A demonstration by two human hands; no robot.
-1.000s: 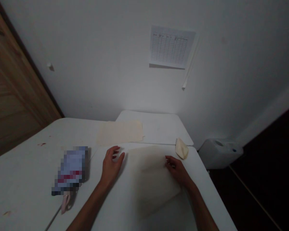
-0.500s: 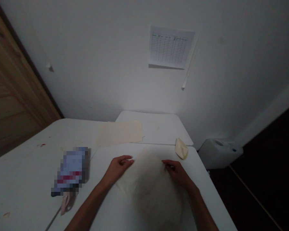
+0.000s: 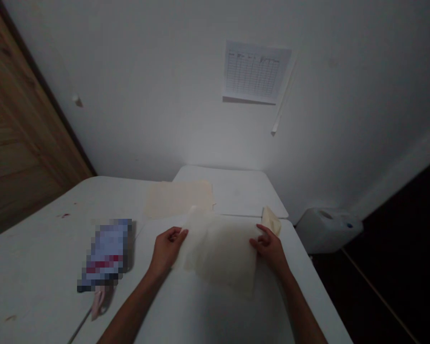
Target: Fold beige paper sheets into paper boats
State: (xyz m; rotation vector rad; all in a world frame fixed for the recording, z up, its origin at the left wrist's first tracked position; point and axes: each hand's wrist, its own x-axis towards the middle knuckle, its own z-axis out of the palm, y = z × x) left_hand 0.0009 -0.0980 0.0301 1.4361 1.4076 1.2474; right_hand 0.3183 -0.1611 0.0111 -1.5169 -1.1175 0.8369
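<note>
A thin, pale cream sheet of paper (image 3: 220, 251) is held just above the white table (image 3: 39, 258) in front of me. My left hand (image 3: 166, 251) pinches its left edge, fingers closed on it. My right hand (image 3: 268, 248) grips its right edge the same way. The sheet hangs slightly crumpled between them.
A cream sheet stack (image 3: 179, 198) lies further back. A small folded cream piece (image 3: 271, 220) sits by the right hand. A blurred-out box (image 3: 107, 253) with a pink item (image 3: 97, 303) lies at left. A second table (image 3: 232, 191), a wall chart (image 3: 254, 71) and a white bin (image 3: 327, 229) are behind.
The sheet lay flat under my hands a second ago. Both hands took its edges, lifted it and swung it up; it is now held spread between them, farther from me.
</note>
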